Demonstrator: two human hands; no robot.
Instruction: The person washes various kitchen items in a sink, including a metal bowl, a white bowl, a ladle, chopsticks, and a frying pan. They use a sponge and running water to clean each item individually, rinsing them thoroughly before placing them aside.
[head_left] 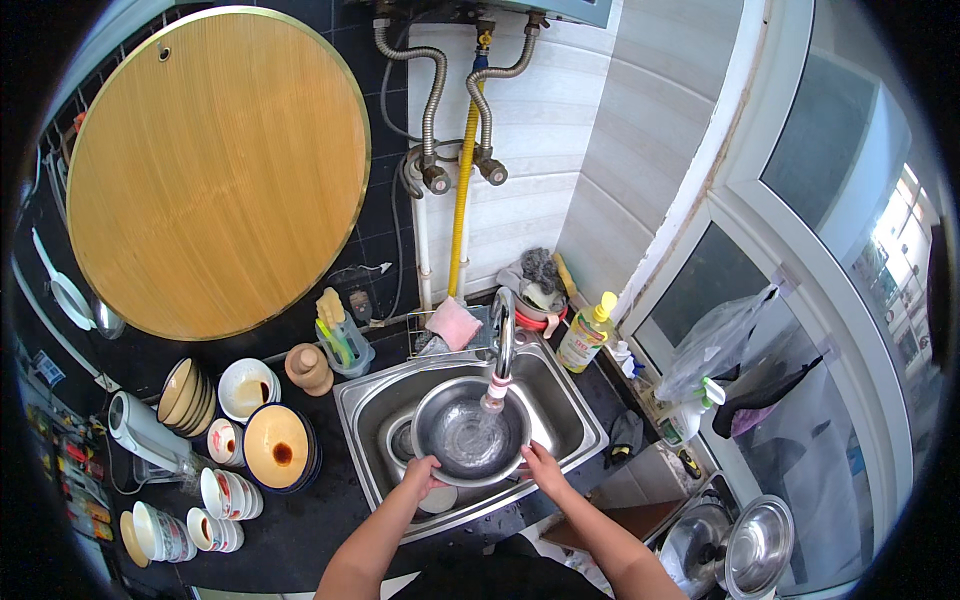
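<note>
A round stainless steel basin is held over the sink, just below the tap. My left hand is closed on its near left rim. On the near right rim, my right hand grips the same basin. Water lies in the basin, rippled under the spout. Other dishes, partly hidden by the basin, sit in the sink beneath it.
Stacked bowls crowd the left counter, near a wooden pot-like holder. A yellow-capped soap bottle stands right of the tap. Behind the sink, a pink sponge rests on a rack. Metal lids are at lower right.
</note>
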